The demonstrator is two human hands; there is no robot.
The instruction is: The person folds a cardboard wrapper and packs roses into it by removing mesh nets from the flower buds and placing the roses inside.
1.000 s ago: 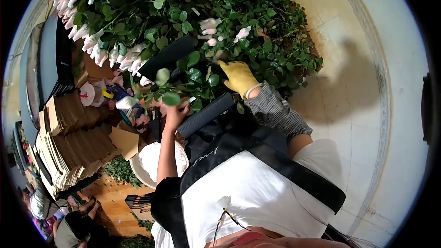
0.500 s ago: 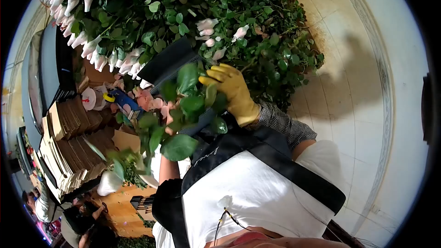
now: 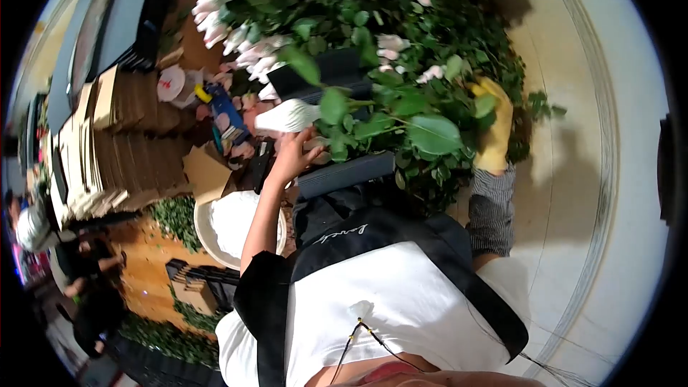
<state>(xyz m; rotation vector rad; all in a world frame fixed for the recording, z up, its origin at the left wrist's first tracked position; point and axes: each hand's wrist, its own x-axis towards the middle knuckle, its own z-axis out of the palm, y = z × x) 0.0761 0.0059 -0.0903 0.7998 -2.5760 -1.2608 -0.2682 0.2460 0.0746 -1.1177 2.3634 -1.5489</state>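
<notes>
A rose with its bud in white netting (image 3: 288,116) lies across the black trough (image 3: 347,172), its large green leaves spreading to the right. My bare left hand (image 3: 295,156) is at the bud end, fingers bent and closed just below the netting. At the right edge of the leaf pile, my right hand (image 3: 494,125), in a yellow glove with a grey checked sleeve, has its fingers curled around the leafy stem end. Leaves hide part of those fingertips. A raised black panel (image 3: 319,73) stands behind the rose.
Netted pink roses (image 3: 251,54) and leafy stems (image 3: 401,18) fill the top. Left are stacked cardboard sheets (image 3: 136,165), a blue tool (image 3: 231,118), loose petals (image 3: 251,111) and a white bucket (image 3: 204,226). People (image 3: 79,265) are at the lower left.
The netted bud has moved from the lower left up beside the trough. My gloved right hand has moved right, away from the trough, and its fingers have curled. The view has shifted.
</notes>
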